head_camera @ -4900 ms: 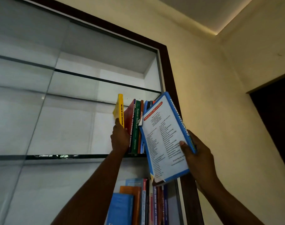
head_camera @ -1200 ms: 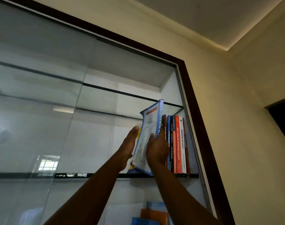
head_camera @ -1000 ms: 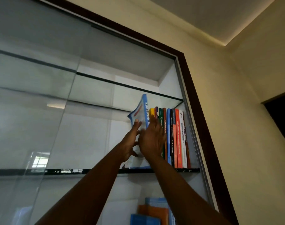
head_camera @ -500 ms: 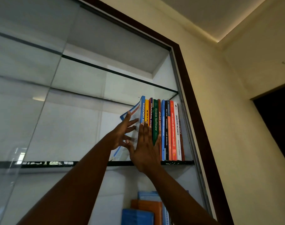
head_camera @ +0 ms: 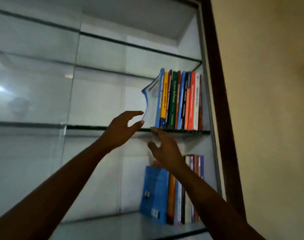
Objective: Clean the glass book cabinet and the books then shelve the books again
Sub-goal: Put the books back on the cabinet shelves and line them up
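A blue-edged book (head_camera: 152, 99) stands at the left end of a row of upright books (head_camera: 182, 101) on a glass shelf (head_camera: 191, 131), its white cover bowed out to the left. My left hand (head_camera: 121, 131) hovers just left of that cover's lower corner, fingers spread and holding nothing. My right hand (head_camera: 165, 149) is below the shelf edge, fingers apart, also empty. The glass cabinet (head_camera: 99, 94) fills the left of the view.
On the lower shelf (head_camera: 127, 226) stands another row of books (head_camera: 173, 193), a large blue one at its left end. A dark wooden frame (head_camera: 218, 94) borders the cabinet on the right, next to a cream wall (head_camera: 269, 118). The sliding glass pane's edge (head_camera: 70, 108) runs vertically at the left.
The blue-edged book went from my right hand onto the shelf at the left of the row. Both hands pressed it in, then came off it and dropped lower.
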`<state>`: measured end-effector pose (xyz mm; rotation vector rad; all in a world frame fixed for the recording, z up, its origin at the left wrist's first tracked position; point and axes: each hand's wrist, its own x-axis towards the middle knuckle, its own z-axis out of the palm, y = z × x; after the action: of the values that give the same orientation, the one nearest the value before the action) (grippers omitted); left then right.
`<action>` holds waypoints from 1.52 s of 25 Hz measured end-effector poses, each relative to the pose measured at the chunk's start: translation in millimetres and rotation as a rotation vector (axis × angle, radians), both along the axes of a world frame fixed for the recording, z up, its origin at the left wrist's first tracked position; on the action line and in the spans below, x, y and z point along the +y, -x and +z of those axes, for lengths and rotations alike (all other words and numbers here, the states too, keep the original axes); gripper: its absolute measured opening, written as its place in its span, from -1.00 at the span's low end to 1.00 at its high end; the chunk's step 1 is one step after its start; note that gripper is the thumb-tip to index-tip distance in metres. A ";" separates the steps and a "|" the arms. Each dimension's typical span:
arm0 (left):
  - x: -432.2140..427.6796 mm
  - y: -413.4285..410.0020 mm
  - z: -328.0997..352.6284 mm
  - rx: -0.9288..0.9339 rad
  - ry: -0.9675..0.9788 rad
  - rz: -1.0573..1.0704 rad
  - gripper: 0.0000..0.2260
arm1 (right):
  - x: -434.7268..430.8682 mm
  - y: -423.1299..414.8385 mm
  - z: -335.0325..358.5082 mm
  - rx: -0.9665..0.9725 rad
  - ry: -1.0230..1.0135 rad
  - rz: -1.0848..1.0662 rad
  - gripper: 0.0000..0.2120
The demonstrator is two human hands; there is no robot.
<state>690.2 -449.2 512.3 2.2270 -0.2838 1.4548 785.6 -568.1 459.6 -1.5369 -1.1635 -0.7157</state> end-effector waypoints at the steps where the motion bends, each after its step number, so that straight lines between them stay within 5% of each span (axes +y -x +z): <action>1: 0.2 25.8 -31.9 -0.009 -0.048 0.065 -0.68 | 0.5 14.5 -28.9 0.036 0.026 0.080 -0.60; 3: 0.6 77.3 -100.0 0.016 -0.034 0.165 -0.68 | -1.0 38.8 -79.5 0.116 0.102 0.229 -0.65; 9: 22.8 220.4 -306.3 0.320 0.665 0.347 -0.73 | 36.2 131.5 -216.6 0.314 0.507 0.605 -0.68; 12: 17.2 333.4 -391.3 0.324 0.830 0.568 -0.61 | 71.9 209.1 -286.0 0.350 0.773 0.758 -0.67; 15: -12.0 451.5 -454.2 0.292 1.131 0.745 -0.84 | 94.8 312.2 -348.1 0.371 0.979 0.933 -0.68; 18: -59.3 568.0 -504.3 0.314 1.265 0.999 -0.79 | 105.2 428.2 -396.6 0.316 1.228 1.060 -0.65; 24: -169.9 769.2 -548.8 0.054 1.614 1.199 -0.77 | 91.7 657.2 -478.8 0.372 1.547 1.290 -0.64; 28: -211.2 874.5 -570.0 0.071 1.753 1.303 -0.82 | 86.4 746.9 -519.0 0.282 1.737 1.266 -0.63; 35: -96.0 1043.9 -591.9 0.087 1.781 1.274 -0.74 | 154.6 860.0 -578.6 -0.021 1.803 1.067 -0.68; 38: -33.2 1124.2 -603.1 0.075 1.813 1.240 -0.79 | 212.4 938.2 -588.9 0.069 1.846 1.036 -0.68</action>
<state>-434.0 -482.4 -90.9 0.6619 1.8794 1.0142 -152.6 -355.7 -129.2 -1.6963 -2.4124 1.5396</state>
